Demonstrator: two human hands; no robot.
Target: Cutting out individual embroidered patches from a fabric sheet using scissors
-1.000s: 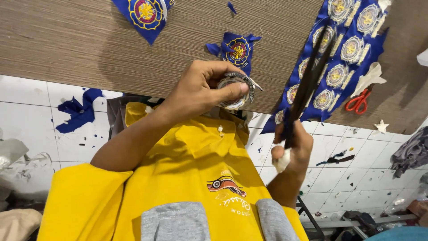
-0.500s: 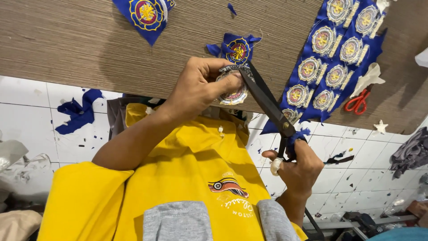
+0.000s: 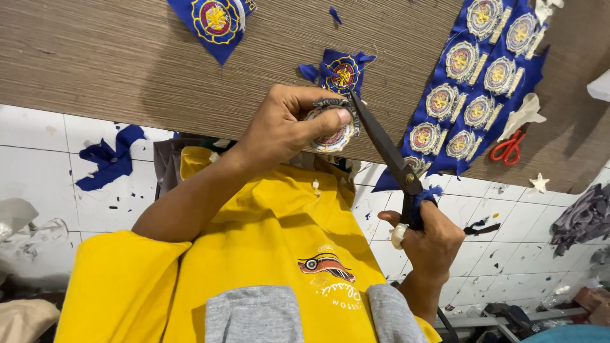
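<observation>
My left hand (image 3: 283, 127) pinches a round embroidered patch (image 3: 332, 133) between thumb and fingers, held just above the edge of the wood-grain table (image 3: 95, 57). In my right hand (image 3: 429, 238) is a pair of long black scissors (image 3: 384, 146), its handle wrapped in blue cloth. The blades point up and left, and their tip touches the patch's right edge. A yellow shirt (image 3: 254, 254) fills the lower part of the view.
On the table lie a blue strip of several round patches (image 3: 476, 95), a loose blue-backed patch (image 3: 343, 71), another patch (image 3: 216, 19) at the top edge and small red scissors (image 3: 508, 147). Blue fabric scraps (image 3: 111, 162) litter the white tiled floor.
My right hand has swung the black scissors from upright beside the strip over to the left, bringing the blade tip to the patch. My left hand has kept its hold on the patch.
</observation>
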